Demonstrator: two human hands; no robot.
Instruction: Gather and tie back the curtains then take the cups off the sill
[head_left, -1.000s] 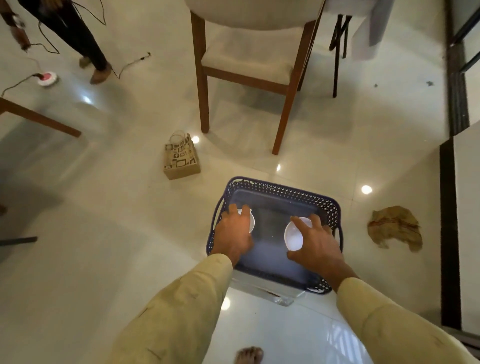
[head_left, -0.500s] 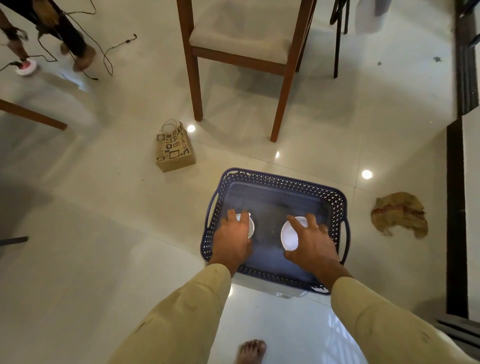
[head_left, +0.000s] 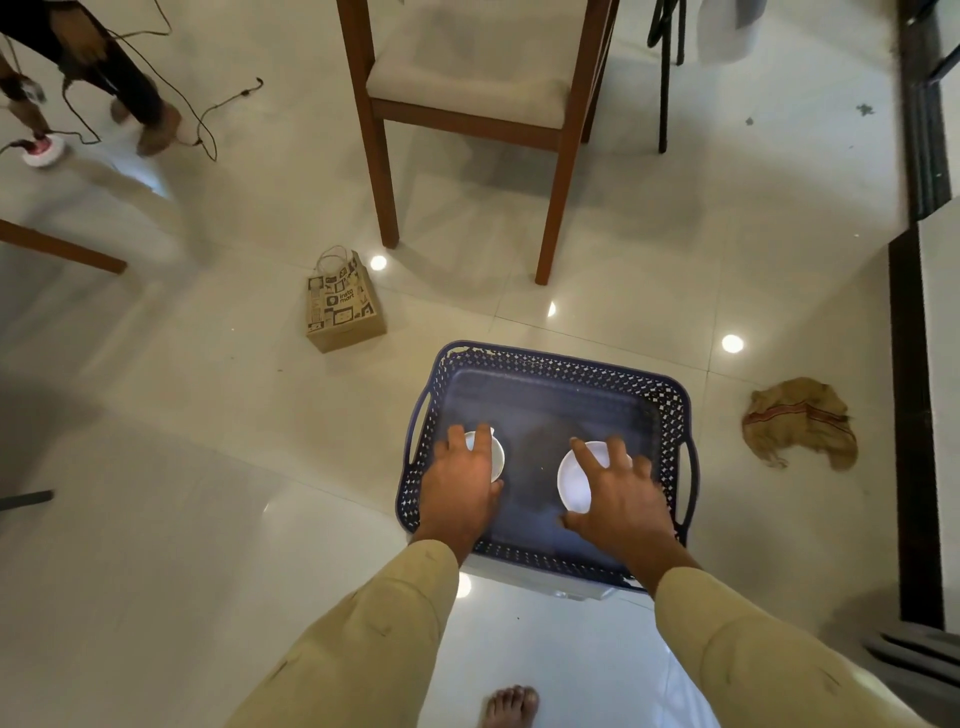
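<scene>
Nearest the camera, a bare foot (head_left: 510, 702) stood on the glossy pale tiled floor (head_left: 208, 519), and two beige sleeves reached forward over the dark blue perforated plastic basket (head_left: 545, 364). Inside that basket, the left hand (head_left: 464, 480) lay over a small white round cup (head_left: 493, 457), fingers loosely curled down around its rim and hiding most of it; whether the cup had settled on the basket's floor could not be told. Beside it, the right hand (head_left: 618, 493) covered a second white round cup (head_left: 576, 480), fingers spread wide across the top and thumb hooked under the near edge. Both cups were off the sill, so the task looked almost complete. The main risk seemed to be letting go too early: if either cup was short of the bottom, it could drop, tip or crack, and the two sat near enough to knock together. Past the basket, a crumpled tan rag (head_left: 800, 423) and a brown printed paper bag (head_left: 343, 306) lay on the slick tiles, where a barefoot step back could slip. Farther off stood a wooden cushioned chair (head_left: 467, 93).
</scene>
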